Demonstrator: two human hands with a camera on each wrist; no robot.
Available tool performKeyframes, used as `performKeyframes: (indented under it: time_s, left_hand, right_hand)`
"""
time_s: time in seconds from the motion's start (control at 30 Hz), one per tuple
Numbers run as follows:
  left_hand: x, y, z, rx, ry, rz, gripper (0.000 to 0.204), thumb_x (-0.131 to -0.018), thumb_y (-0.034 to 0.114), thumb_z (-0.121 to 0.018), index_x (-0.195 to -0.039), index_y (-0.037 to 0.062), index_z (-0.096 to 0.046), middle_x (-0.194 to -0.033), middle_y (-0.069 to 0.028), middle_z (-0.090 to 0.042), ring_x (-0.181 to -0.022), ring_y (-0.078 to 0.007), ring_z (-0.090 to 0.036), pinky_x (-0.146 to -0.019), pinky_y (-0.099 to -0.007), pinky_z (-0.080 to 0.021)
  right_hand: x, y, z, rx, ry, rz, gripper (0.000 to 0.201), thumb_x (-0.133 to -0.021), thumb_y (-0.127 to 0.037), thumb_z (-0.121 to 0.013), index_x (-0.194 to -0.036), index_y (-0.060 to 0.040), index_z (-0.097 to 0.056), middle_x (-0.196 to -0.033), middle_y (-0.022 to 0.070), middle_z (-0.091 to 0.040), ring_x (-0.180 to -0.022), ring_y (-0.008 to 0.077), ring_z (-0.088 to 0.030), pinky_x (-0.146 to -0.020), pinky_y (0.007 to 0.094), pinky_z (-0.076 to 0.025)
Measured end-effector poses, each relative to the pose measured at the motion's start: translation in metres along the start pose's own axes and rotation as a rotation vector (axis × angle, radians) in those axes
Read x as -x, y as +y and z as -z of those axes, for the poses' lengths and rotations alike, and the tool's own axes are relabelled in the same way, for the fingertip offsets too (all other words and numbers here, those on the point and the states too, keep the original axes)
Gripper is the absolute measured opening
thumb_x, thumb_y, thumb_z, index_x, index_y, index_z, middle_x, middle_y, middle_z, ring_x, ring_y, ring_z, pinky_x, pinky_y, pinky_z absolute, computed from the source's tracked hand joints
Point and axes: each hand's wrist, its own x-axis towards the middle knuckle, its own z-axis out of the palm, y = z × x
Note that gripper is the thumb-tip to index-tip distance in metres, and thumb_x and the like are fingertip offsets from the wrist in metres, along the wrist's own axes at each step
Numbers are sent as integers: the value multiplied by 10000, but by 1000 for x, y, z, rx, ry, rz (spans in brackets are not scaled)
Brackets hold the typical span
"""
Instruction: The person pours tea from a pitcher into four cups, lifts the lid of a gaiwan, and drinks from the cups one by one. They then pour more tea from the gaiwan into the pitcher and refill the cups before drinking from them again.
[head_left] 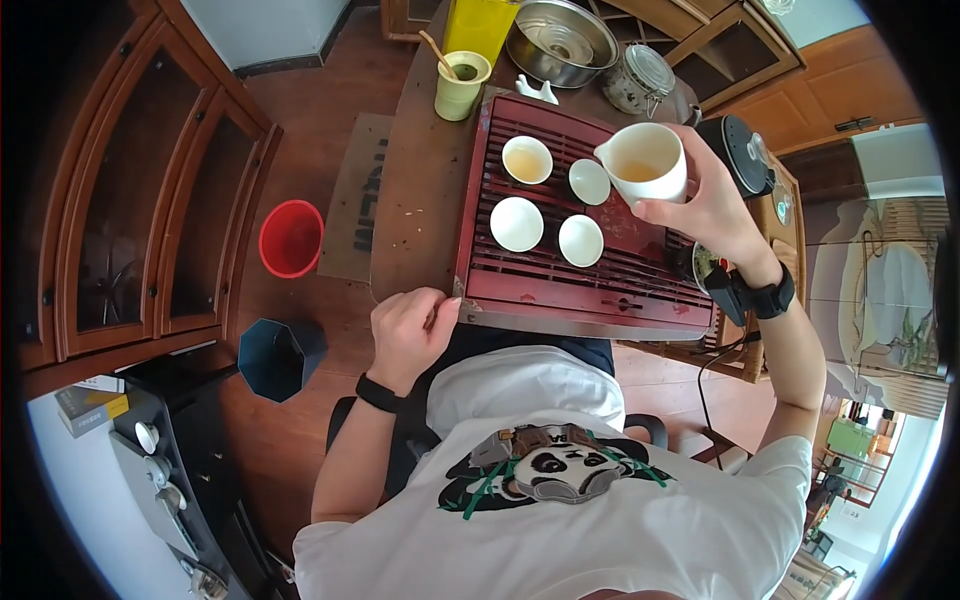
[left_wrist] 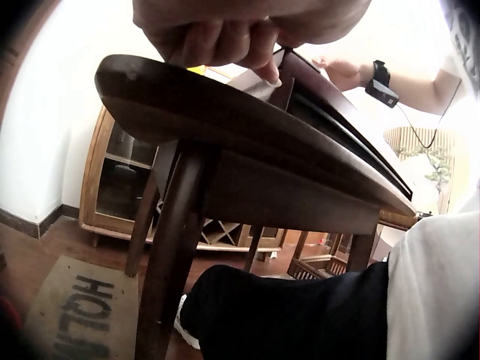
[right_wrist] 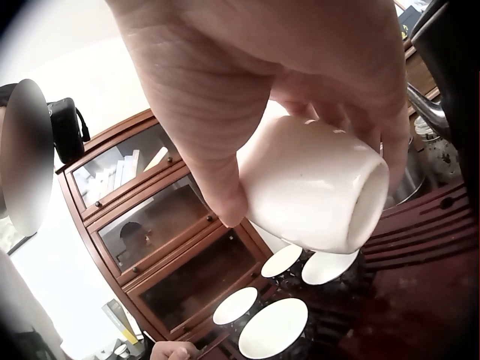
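My right hand (head_left: 705,195) grips a white pitcher (head_left: 645,160) with amber tea in it, held above the far right of a red slatted tea tray (head_left: 560,290). The right wrist view shows thumb and fingers (right_wrist: 225,180) curled round the pitcher (right_wrist: 315,184), tipped on its side over the cups (right_wrist: 274,328). Several small white cups stand on the tray; the far left cup (head_left: 527,159) holds tea. My left hand (head_left: 410,325) rests in a loose fist on the dark table edge (head_left: 410,230) by the tray's near left corner and holds nothing. From the left wrist view its curled fingers (left_wrist: 225,34) sit on the tabletop (left_wrist: 225,127).
Behind the tray stand a yellow-green mug with a spoon (head_left: 460,85), a metal bowl (head_left: 560,40), a glass jar (head_left: 640,78) and a black kettle (head_left: 740,150). On the floor to the left are a red bucket (head_left: 291,238), a dark bin (head_left: 278,357) and a mat (head_left: 360,195).
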Motion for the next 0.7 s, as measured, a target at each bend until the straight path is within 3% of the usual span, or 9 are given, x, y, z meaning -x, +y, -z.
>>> performKeyframes:
  time_s: [0.7]
  left_hand:
    - [0,-2,-3,-6,20,-3,222,-861,107,-745,-710,61,-589,-570,-67,-511,-480,-255,-504,-485,-367,-393]
  right_hand:
    - [10,9,5,198,-9,-14,774,-749,-278,-906,-1363,-8,-519,-1213,120,-659,-1134,217,-637,-1022,347,-488]
